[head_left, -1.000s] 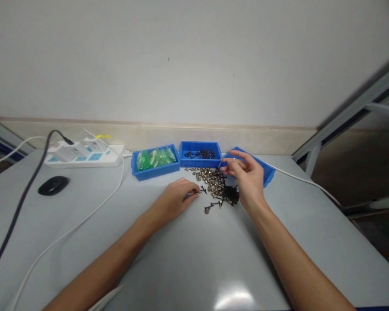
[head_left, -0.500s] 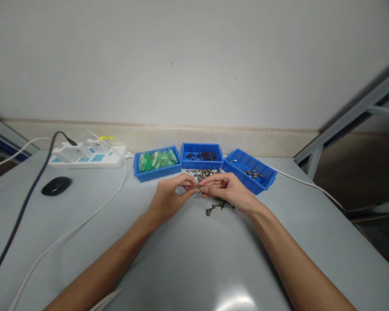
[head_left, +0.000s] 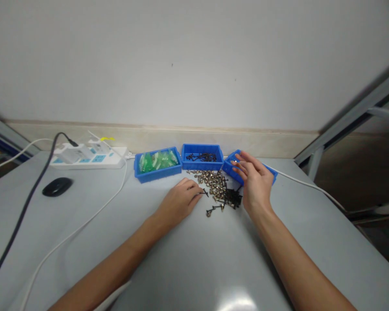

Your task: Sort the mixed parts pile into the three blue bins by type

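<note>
My left hand (head_left: 180, 198) rests low over the table with its fingers closed on a black screw (head_left: 205, 192) that sticks out past the fingertips. Just right of it lies a loose pile of brass-coloured metal fittings (head_left: 214, 180). Dark screws (head_left: 232, 197) are heaped at the pile's right side. Above the right blue bin (head_left: 231, 168) is my right hand (head_left: 255, 181), its fingers apart and nothing visible in them. That hand hides much of the bin's inside.
The middle blue bin (head_left: 202, 166) holds dark screws, and the left blue bin (head_left: 158, 174) holds green-and-clear plastic packets. A power strip (head_left: 113, 160), a black mouse (head_left: 57, 186) and a white cable (head_left: 81, 224) are at the left. A wall stands behind the bins.
My hands were together over the pile and have separated. The right one has moved right over the right bin and opened; the left has dropped slightly, a black screw now showing at its fingertips.
</note>
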`<state>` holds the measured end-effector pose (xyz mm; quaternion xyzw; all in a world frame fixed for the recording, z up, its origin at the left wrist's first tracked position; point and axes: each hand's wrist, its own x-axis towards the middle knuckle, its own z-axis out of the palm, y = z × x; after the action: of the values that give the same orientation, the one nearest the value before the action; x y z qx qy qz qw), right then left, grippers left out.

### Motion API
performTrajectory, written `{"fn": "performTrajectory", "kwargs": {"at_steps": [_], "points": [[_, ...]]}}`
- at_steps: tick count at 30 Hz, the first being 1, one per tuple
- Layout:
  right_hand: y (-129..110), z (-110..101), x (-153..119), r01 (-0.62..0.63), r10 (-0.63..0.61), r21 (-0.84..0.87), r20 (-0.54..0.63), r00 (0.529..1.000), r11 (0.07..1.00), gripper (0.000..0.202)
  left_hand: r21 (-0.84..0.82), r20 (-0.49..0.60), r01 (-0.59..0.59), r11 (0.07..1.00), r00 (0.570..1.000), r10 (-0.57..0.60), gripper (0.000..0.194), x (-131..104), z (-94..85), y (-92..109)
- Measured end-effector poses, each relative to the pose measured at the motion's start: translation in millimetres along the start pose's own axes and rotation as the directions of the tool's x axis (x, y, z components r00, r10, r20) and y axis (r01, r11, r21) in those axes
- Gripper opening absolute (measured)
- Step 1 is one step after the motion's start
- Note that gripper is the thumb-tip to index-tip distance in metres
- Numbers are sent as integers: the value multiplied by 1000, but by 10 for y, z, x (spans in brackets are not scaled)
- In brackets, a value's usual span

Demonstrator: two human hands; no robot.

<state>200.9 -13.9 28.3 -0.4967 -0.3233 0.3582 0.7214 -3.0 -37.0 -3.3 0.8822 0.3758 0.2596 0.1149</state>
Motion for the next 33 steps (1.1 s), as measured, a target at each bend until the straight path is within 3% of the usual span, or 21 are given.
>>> {"fn": "performTrajectory", "kwargs": {"at_steps": [3,9,15,20,23,26,28,31,33], "points": [[-9,-1,-8,2,-1,-22,26,1000,1000,35,44,47,49,998,998,-51,14,32,26,40],[-13,28,-88,-36,72,-123,304,950,992,25,81,30,57,995,998,-60,14,41,57,4],[19,-1,-97,7,222,-354,604,766,935,23,-140,-205,41,989,976,-69,4,1,-64,-7],[-24,-18,-130,22,310,-404,736,602,915,19,-258,-333,76,963,929,-163,10,-1,-150,61],[-56,-11,-154,-59,349,-377,774,528,924,20,-295,-354,88,951,915,-194,10,-1,-148,77],[-55,-6,-164,-168,381,-347,757,532,923,22,-310,-358,85,947,912,-199,11,0,-153,73],[-40,-9,-160,-217,400,-337,736,546,916,23,-287,-312,93,953,932,-185,10,-3,-170,62],[-21,-19,-141,-251,391,-300,691,608,920,23,-230,-121,74,970,987,-104,12,-27,-193,37],[-21,-18,-127,-218,326,-243,667,670,945,25,-203,19,35,979,999,-31,18,-55,-188,21]]}}
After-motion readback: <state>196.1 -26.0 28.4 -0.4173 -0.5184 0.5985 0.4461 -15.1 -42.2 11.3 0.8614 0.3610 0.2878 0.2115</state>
